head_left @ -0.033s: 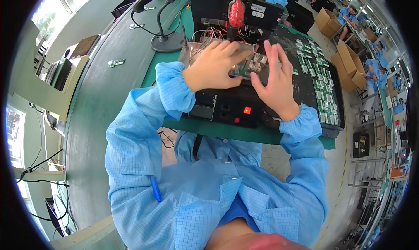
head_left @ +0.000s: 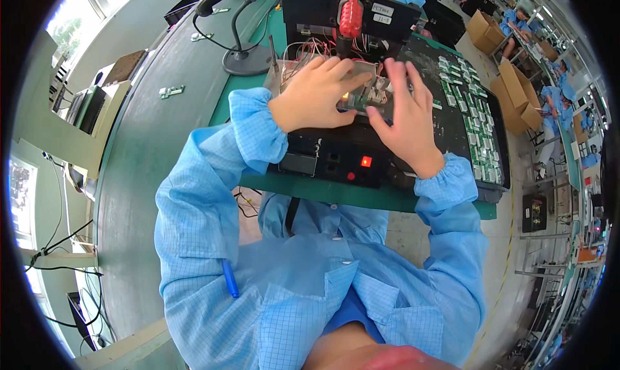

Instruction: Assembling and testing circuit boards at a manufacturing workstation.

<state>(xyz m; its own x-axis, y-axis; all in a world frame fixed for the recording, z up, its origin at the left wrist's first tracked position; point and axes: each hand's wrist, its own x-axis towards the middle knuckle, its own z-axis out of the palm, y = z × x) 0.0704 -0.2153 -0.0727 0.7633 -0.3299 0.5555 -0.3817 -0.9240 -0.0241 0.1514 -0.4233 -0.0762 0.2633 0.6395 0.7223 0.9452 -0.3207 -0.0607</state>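
Observation:
A small green circuit board (head_left: 359, 101) with white connectors sits in a clear plate on the wired test fixture (head_left: 336, 157), and a yellow light glows near its left part. My left hand (head_left: 314, 95) reaches over the plate from the left, fingers bent and spread, thumb at its near edge. On the other side my right hand (head_left: 411, 121) is open, its fingers stretched away from me and slightly blurred, thumb close to the board. Whether the fingertips press on the board cannot be made out. Above stands a red-handled toggle clamp (head_left: 351, 18).
A black tray (head_left: 494, 112) at the right holds many green circuit boards (head_left: 481, 131). On the left stands a scanner on a round base (head_left: 247, 61); a loose board (head_left: 172, 92) lies on the green bench (head_left: 148, 176). A red lit switch (head_left: 366, 161) is on the fixture's front.
My right fingertips and thumb have shifted slightly left, toward the board. My left hand has moved only a touch.

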